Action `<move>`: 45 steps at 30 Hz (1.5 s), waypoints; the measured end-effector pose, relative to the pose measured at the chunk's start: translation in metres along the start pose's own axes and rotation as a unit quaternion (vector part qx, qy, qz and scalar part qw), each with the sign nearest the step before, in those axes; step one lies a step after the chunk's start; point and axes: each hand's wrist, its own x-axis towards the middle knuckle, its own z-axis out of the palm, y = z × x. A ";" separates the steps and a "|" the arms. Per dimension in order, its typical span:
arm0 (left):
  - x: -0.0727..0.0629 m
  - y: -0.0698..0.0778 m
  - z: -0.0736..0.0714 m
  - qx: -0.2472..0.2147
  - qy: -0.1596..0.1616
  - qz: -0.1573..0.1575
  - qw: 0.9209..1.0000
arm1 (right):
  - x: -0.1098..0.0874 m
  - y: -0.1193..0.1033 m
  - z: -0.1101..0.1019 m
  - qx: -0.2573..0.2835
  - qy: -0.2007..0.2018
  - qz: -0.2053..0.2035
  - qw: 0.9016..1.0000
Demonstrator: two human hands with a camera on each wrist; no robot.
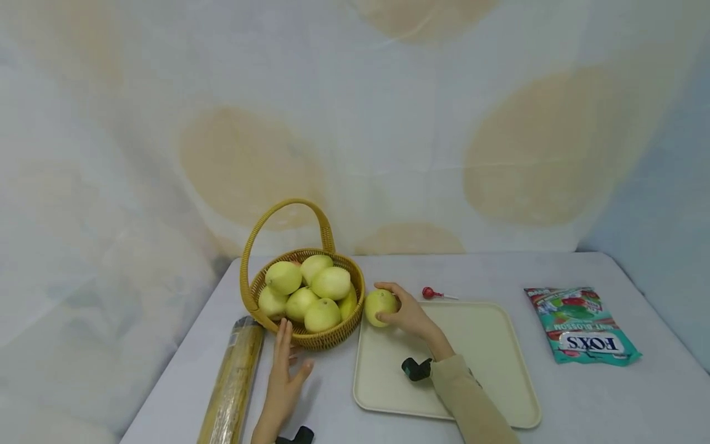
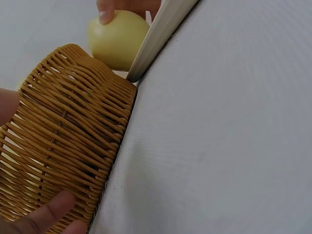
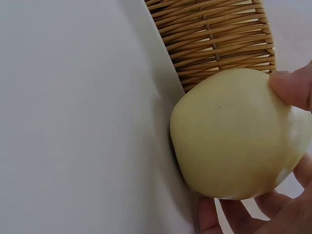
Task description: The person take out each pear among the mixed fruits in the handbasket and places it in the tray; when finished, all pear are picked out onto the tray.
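Observation:
In the head view, my right hand (image 1: 407, 311) holds a pale green apple (image 1: 380, 308) at the tray's far left corner, thumb on one side and fingers on the other. The right wrist view shows this apple (image 3: 234, 136) low against the pale tray surface, close beside the woven basket. My left hand (image 1: 285, 376) is at the front of the wicker basket (image 1: 333, 338), its fingers extended along the woven side. Several more pale green apples (image 1: 322, 316) are heaped in the basket, with a bit of something reddish behind them.
The cream tray (image 1: 499, 364) lies right of the basket. Behind it is a red lollipop (image 1: 428, 293); a teal FOX'S candy bag (image 1: 582, 327) lies far right. A long yellowish wrapped pack (image 1: 230, 382) lies at the left. A patterned cloth (image 1: 388, 154) hangs behind the table.

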 end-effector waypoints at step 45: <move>0.000 -0.002 0.001 -0.022 -0.008 -0.018 1.000 | 0.038 -0.068 0.016 0.056 -0.046 -0.105 0.992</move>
